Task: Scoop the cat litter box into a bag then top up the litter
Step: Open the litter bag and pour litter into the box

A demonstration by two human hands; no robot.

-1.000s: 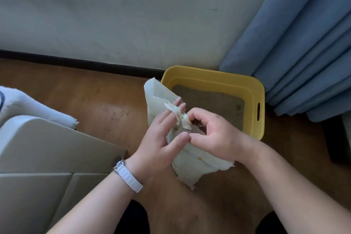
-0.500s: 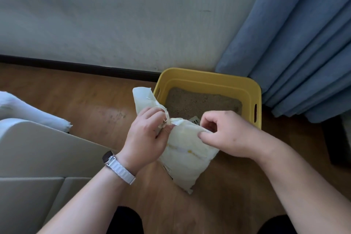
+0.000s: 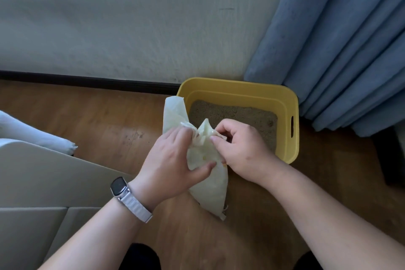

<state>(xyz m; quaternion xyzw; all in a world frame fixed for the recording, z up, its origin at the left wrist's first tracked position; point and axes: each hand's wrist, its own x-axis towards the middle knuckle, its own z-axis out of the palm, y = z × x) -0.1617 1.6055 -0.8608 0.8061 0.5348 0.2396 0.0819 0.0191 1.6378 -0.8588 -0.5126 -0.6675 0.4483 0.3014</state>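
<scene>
Pale, thin and crinkled, the bag [image 3: 210,190] hangs between the two hands just above the wooden floor [image 3: 98,120]. The left hand [image 3: 173,164] has its fingers curled round the bunched neck and its thumb pressed into the bag's side. The right hand [image 3: 243,149] pinches a fold of the top between thumb and forefinger. A loose flap stands up beyond the left hand. Whether the mouth is being worked open or closed, I cannot tell.

The likeliest trouble is a tear. The material looks flimsy, the lower corner below the hands looks ragged, and the two hands pulling against each other could split it. Anything inside would then fall on the floor and not into the yellow litter box [image 3: 241,85], which sits just beyond the right hand with grey litter [image 3: 230,116] lying low in it. The bag is also held short of the near rim, so a tip from here would probably miss.

Further beyond the box run a dark skirting board [image 3: 87,79] and a pale wall [image 3: 131,28]. A blue curtain [image 3: 350,61] hangs past the right hand, close beside the box's far end, and could brush a bag swung that way. Out past the left hand, whose wrist wears a watch [image 3: 119,186], are a pale panel [image 3: 43,171] and a white cloth roll [image 3: 32,133], well apart from the work.
</scene>
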